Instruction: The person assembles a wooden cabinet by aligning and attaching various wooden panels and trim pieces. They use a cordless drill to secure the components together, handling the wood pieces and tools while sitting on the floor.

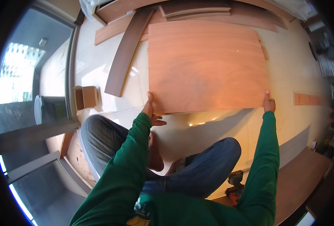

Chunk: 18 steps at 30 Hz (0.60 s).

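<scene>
A large reddish-brown wooden panel (208, 67) lies flat in front of me, its near edge slightly off the floor, with a shadow below it. My left hand (152, 111) is at the panel's near left corner; the thumb rests along the side and the other fingers reach beneath the near edge. At the near right corner, my right hand (268, 103) grips the panel with the thumb on top and the fingers curled round the side. Both arms are stretched forward over my bent knees.
A long dark plank (127, 56) slants left of the panel, and stacked boards (197, 13) lie behind it. An open cardboard box (86, 98) stands by the glass door frame. A cordless drill (234, 184) is near my right knee. Another brown board (302, 180) lies at right.
</scene>
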Tool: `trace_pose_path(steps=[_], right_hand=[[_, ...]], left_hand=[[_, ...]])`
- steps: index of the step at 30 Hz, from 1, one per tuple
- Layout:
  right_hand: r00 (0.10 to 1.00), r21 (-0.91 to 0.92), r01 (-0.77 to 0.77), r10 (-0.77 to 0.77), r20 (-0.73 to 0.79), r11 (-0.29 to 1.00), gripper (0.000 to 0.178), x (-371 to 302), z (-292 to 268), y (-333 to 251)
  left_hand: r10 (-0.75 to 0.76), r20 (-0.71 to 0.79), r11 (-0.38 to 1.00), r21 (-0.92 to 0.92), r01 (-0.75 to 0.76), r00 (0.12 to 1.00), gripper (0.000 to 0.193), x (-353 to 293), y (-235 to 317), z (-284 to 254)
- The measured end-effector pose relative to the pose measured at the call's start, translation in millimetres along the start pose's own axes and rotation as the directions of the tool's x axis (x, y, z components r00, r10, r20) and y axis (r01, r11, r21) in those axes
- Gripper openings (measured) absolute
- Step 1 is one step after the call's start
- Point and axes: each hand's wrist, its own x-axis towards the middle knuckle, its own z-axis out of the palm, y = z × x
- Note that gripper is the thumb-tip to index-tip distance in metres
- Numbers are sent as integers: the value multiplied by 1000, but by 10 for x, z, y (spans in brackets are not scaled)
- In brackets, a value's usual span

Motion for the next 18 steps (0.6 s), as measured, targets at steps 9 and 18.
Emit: trace_pose_path(steps=[9, 18], right_hand=[[979, 205, -126, 88, 186, 971, 83, 183, 106, 380], [991, 116, -10, -5, 132, 993, 75, 82, -93, 147]], left_hand=[[-42, 209, 984, -158, 76, 977, 75, 187, -87, -101], [60, 19, 997, -39, -59, 998, 55, 311, -109, -136]])
